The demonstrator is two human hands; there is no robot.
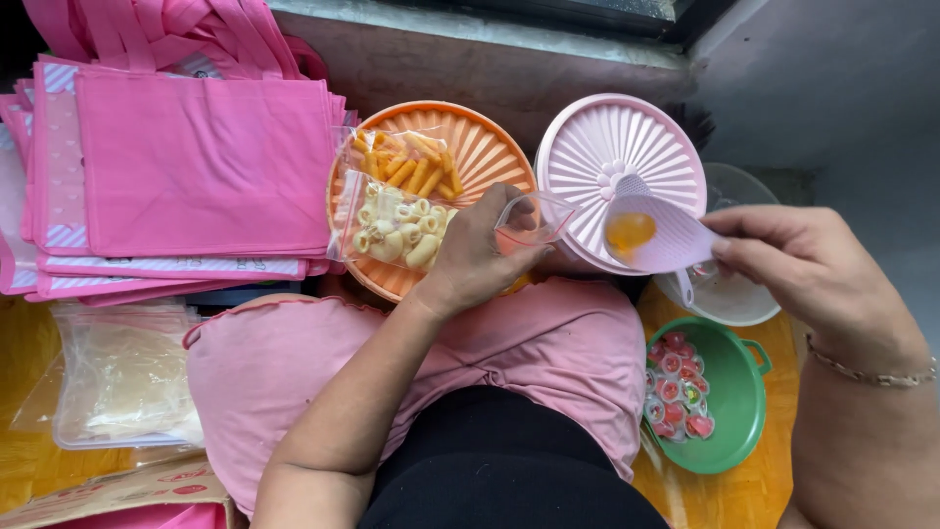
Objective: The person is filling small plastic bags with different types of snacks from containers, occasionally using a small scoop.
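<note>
Tipping a pink scoop [654, 235] with the right hand [813, 264] toward a small clear bag [534, 217] pinched open in the left hand [470, 257]; filling seems underway, needing a steady pour.

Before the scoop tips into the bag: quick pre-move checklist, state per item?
1. Small clear bag mouth open: ok, left hand holds it open.
2. Pink scoop loaded: ok, orange snack inside.
3. Right hand grip on scoop: ok, fingers at its end.
4. Scoop lined up over bag mouth: not ok, it sits to the side, over the pink lid.
5. Scoop level: cannot tell.
</note>
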